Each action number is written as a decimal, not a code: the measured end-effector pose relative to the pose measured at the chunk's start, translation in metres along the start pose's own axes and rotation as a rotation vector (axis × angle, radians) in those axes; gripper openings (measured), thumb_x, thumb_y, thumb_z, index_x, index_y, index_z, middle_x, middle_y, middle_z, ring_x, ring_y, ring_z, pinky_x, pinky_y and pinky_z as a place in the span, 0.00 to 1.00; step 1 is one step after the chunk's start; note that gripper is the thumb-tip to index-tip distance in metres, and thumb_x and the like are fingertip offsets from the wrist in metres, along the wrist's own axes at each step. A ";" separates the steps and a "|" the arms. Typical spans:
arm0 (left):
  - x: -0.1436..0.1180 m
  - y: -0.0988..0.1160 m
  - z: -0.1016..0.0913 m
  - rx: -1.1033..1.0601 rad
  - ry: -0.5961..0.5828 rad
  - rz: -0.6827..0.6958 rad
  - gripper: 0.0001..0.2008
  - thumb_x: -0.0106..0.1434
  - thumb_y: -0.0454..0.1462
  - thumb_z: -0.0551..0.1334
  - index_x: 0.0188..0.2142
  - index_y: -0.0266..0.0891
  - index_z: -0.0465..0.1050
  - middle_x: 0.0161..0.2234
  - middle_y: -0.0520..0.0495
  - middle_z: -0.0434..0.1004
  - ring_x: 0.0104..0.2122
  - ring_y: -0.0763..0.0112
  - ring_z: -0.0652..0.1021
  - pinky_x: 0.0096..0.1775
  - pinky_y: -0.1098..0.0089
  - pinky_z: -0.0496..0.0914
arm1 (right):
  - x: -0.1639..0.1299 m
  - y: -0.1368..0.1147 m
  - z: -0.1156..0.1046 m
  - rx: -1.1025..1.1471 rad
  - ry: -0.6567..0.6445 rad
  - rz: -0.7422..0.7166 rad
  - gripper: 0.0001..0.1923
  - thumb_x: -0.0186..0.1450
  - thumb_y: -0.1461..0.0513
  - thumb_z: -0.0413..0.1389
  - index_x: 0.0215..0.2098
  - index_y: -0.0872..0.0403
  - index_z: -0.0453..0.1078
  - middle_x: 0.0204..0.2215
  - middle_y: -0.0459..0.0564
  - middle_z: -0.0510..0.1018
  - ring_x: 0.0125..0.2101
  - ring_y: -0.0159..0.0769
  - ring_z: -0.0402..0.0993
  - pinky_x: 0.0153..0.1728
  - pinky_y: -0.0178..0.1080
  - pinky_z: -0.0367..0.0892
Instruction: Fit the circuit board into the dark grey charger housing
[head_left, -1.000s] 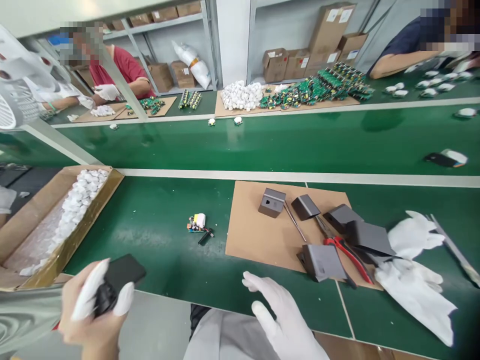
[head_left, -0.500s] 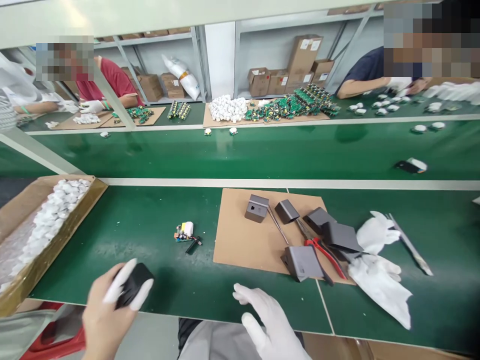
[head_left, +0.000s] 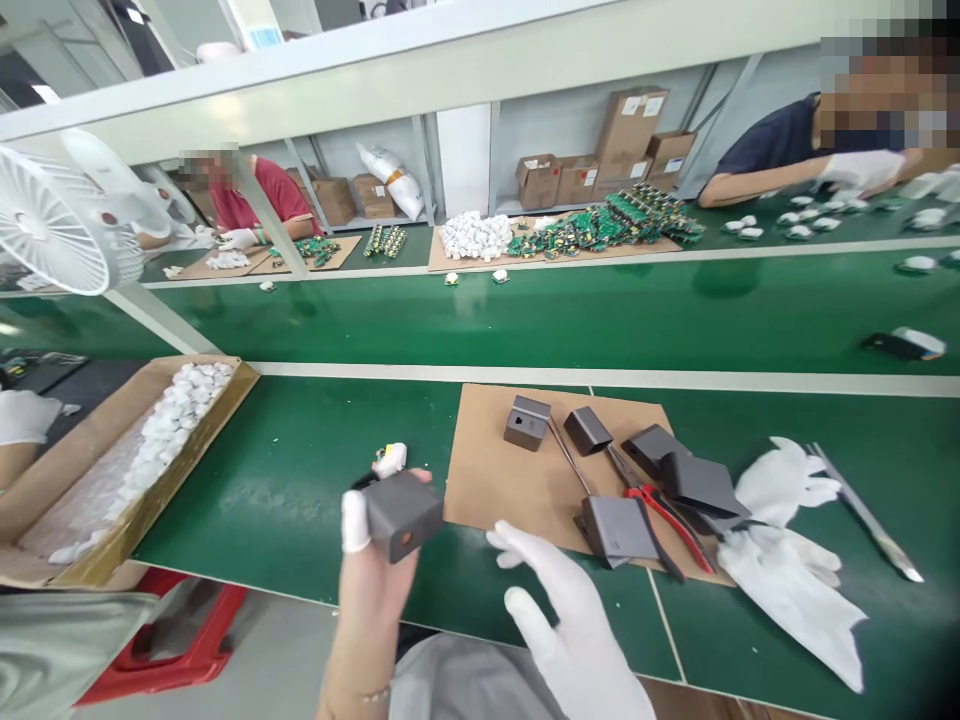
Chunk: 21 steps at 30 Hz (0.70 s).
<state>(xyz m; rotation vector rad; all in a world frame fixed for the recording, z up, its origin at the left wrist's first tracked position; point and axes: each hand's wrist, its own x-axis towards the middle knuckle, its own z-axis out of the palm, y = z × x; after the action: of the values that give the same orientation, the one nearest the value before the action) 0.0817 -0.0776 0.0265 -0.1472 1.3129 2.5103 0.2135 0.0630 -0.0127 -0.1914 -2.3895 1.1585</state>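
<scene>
My left hand [head_left: 379, 575], with white covers on some fingertips, grips a dark grey plastic housing [head_left: 405, 512] above the green bench. A small opening shows in the housing's near face. Behind it, partly hidden, lies a small circuit board with a white part [head_left: 391, 459]. My right hand [head_left: 559, 610] wears a white glove and hovers with fingers apart, holding nothing. Beyond it, a cardboard sheet [head_left: 480, 480] bears several grey housings [head_left: 621, 530], pliers with red handles [head_left: 671, 525] and a thin metal tool [head_left: 570, 455].
White gloves [head_left: 795, 590] and a slim metal rod [head_left: 870, 515] lie at right. On the left stands a cardboard box [head_left: 187, 445] of white parts. A green conveyor [head_left: 525, 325] runs behind the bench, with co-workers beyond. Another person's gloved hand [head_left: 30, 417] shows at far left.
My left hand has moved right and up with the housing and turned it, so its grey outer faces now show. My right hand stays open. The camera view has shifted.
</scene>
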 end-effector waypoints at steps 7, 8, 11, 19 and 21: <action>-0.013 -0.013 0.056 -0.344 -0.247 -0.736 0.21 0.64 0.51 0.58 0.48 0.40 0.73 0.36 0.45 0.76 0.33 0.73 0.78 0.23 0.84 0.68 | 0.035 -0.031 -0.023 -0.132 0.275 -0.151 0.20 0.64 0.59 0.52 0.54 0.51 0.61 0.32 0.48 0.72 0.27 0.34 0.68 0.29 0.39 0.70; -0.016 -0.014 0.058 -0.331 -0.261 -0.734 0.23 0.63 0.52 0.59 0.50 0.40 0.72 0.36 0.46 0.76 0.33 0.72 0.78 0.26 0.81 0.70 | 0.037 -0.033 -0.026 -0.153 0.277 -0.158 0.19 0.64 0.60 0.52 0.54 0.51 0.62 0.31 0.48 0.71 0.28 0.35 0.68 0.30 0.39 0.70; -0.023 -0.016 0.063 -0.297 -0.285 -0.753 0.26 0.60 0.53 0.61 0.53 0.42 0.69 0.37 0.46 0.76 0.34 0.67 0.79 0.30 0.76 0.72 | 0.040 -0.034 -0.031 -0.165 0.263 -0.144 0.18 0.64 0.60 0.53 0.53 0.49 0.63 0.30 0.46 0.70 0.28 0.34 0.67 0.30 0.38 0.69; -0.026 -0.018 0.066 -0.417 -0.258 -0.845 0.23 0.66 0.53 0.53 0.49 0.42 0.73 0.43 0.45 0.75 0.31 0.75 0.77 0.26 0.81 0.68 | 0.040 -0.031 -0.034 -0.135 0.270 -0.115 0.16 0.64 0.59 0.54 0.50 0.49 0.65 0.29 0.44 0.69 0.25 0.31 0.65 0.27 0.35 0.67; -0.027 -0.018 0.066 -0.424 -0.258 -0.849 0.22 0.66 0.53 0.54 0.48 0.42 0.73 0.43 0.45 0.75 0.34 0.73 0.77 0.27 0.81 0.69 | 0.041 -0.031 -0.034 -0.141 0.268 -0.109 0.15 0.65 0.58 0.54 0.50 0.49 0.65 0.28 0.44 0.69 0.25 0.32 0.65 0.26 0.35 0.66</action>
<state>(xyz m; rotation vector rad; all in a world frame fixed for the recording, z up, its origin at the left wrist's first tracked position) 0.1165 -0.0200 0.0566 -0.3675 0.4412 1.9249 0.1964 0.0805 0.0436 -0.2434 -2.2139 0.8569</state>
